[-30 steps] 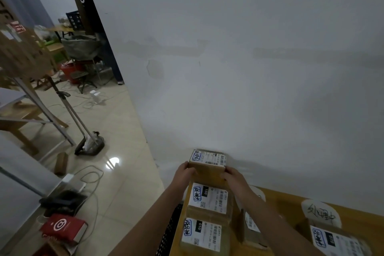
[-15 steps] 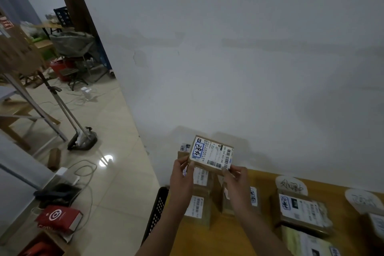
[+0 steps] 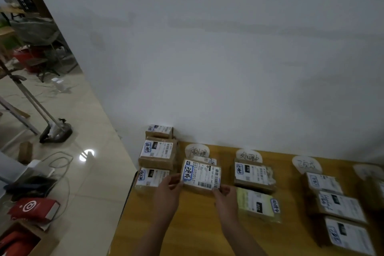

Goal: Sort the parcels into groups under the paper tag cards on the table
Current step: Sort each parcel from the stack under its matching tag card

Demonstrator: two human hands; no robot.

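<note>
Floor, left of frame: we see a red box (image 3: 33,209) at the lower left and the foot of a stand (image 3: 55,133) above it, both on pale tiles.
Left column: 3 brown parcels lie in a line at the wooden table's (image 3: 197,226) left edge: the far parcel (image 3: 160,131) by the wall, the middle parcel (image 3: 158,151), and the near parcel (image 3: 151,178).
Left hand (image 3: 168,195): lower centre, its fingers and thumb pinch the left edge of the held parcel.
Held parcel (image 3: 200,176): a brown parcel with its white label facing up, lower centre of the frame, just below the 1st tag card; we cannot tell whether it touches the table.
Right hand (image 3: 225,199): its fingertips grasp the held parcel's lower right corner.
1st tag card (image 3: 197,150): a rounded paper card with handwriting, at the wall; 1 parcel (image 3: 204,160) peeks out behind the held one.
2nd tag card (image 3: 248,156): right of centre, with 2 parcels below it, a brown one (image 3: 254,174) and a pale green one (image 3: 257,203).
3rd tag card (image 3: 306,164): further right, with 3 labelled parcels (image 3: 340,206) in a line below it.
4th tag card (image 3: 367,170): at the right edge, too blurred for us to read.
</note>
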